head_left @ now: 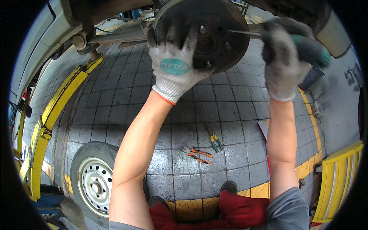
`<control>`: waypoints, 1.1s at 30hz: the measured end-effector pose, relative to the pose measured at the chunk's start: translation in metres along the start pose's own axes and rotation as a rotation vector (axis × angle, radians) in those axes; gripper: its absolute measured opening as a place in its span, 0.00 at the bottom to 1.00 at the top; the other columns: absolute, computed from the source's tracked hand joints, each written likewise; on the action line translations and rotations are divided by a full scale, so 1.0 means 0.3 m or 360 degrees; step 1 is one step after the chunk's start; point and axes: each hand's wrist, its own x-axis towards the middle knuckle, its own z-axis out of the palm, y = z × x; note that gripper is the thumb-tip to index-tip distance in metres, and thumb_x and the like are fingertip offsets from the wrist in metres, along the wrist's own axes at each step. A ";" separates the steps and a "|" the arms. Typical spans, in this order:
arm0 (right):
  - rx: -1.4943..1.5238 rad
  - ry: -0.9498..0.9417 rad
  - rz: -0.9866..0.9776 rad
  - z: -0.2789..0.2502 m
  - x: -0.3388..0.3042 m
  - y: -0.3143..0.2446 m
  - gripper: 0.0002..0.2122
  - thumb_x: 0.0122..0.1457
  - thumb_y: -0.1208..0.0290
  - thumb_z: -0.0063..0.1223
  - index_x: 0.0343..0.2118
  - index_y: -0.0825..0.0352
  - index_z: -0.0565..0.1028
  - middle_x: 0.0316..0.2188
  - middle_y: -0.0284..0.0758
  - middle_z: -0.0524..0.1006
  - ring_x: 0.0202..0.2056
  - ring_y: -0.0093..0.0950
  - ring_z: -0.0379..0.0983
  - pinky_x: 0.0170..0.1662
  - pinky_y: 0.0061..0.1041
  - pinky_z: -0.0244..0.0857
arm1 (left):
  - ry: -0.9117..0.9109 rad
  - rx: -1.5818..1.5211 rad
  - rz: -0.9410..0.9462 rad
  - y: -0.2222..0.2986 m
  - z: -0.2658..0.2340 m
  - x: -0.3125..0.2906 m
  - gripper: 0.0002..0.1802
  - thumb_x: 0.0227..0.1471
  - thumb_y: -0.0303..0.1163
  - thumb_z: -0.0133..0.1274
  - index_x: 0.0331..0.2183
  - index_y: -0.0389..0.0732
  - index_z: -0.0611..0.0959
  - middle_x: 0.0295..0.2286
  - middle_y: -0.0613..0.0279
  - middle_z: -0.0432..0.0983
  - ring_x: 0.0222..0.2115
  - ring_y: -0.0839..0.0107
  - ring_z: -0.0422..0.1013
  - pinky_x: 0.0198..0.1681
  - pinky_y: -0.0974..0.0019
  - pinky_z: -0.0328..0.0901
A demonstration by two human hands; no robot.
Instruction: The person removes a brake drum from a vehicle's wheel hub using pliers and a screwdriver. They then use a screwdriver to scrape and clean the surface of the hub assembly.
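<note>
A dark, rusty brake drum [230, 53] with wheel studs around its hub fills the top middle. Against the drum's left face lies my left hand [174, 57], in a white knit glove with blackened fingers. Those fingers are stretched out and spread. My right hand [285, 57], gloved the same way and smeared by motion, is wrapped round a screwdriver [312, 50] with a dark green handle. The screwdriver's thin shaft points left, across the drum's right part; whether the tip touches it I cannot tell.
Orange-handled pliers [200, 154] and yellow-and-green pliers [215, 142] lie on the grey tiles. A wheel [95, 184] rests at lower left, beside a yellow lift arm [57, 111]. A yellow cabinet [339, 180] stands at right. Car bodywork [32, 42] hangs at upper left.
</note>
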 end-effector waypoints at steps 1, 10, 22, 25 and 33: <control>-0.0218 0.0002 -0.0020 -0.048 -0.006 0.003 0.19 0.52 0.81 0.62 0.49 0.60 0.82 0.47 0.29 0.82 0.50 0.29 0.77 0.52 0.34 0.72 | -0.0051 -0.0001 0.0003 -0.006 -0.007 0.003 0.66 0.30 0.68 0.71 0.68 0.50 0.66 0.64 0.40 0.58 0.64 0.38 0.54 0.65 0.38 0.51; 0.0396 -0.0318 0.1068 0.103 -0.168 0.142 0.22 0.57 0.67 0.60 0.55 0.64 0.75 0.49 0.39 0.80 0.49 0.42 0.76 0.53 0.38 0.69 | 0.0609 -0.0402 -0.0332 -0.101 0.092 0.032 0.32 0.62 0.39 0.49 0.63 0.34 0.69 0.57 0.37 0.65 0.56 0.38 0.62 0.61 0.44 0.57; 0.0665 -0.0547 0.1611 0.166 -0.350 -0.071 0.31 0.61 0.51 0.63 0.57 0.72 0.70 0.47 0.49 0.79 0.48 0.47 0.77 0.53 0.40 0.69 | 0.0361 -0.0444 -0.0660 -0.171 0.047 0.197 0.32 0.69 0.51 0.39 0.59 0.34 0.74 0.54 0.40 0.71 0.56 0.42 0.68 0.60 0.53 0.62; 0.0908 -0.0399 0.1528 0.200 -0.347 0.024 0.30 0.61 0.52 0.63 0.56 0.72 0.71 0.47 0.48 0.79 0.49 0.44 0.77 0.53 0.38 0.69 | 0.0231 -0.0758 -0.1224 -0.117 0.035 0.141 0.36 0.70 0.55 0.35 0.59 0.34 0.75 0.54 0.39 0.74 0.56 0.45 0.69 0.61 0.57 0.61; 0.1097 -0.0066 0.1635 0.205 -0.196 -0.069 0.29 0.62 0.56 0.63 0.58 0.72 0.71 0.52 0.45 0.78 0.51 0.34 0.74 0.56 0.31 0.66 | 0.0320 -0.1418 -0.1697 -0.037 0.008 0.096 0.39 0.69 0.58 0.37 0.62 0.33 0.71 0.56 0.42 0.73 0.57 0.51 0.70 0.62 0.62 0.61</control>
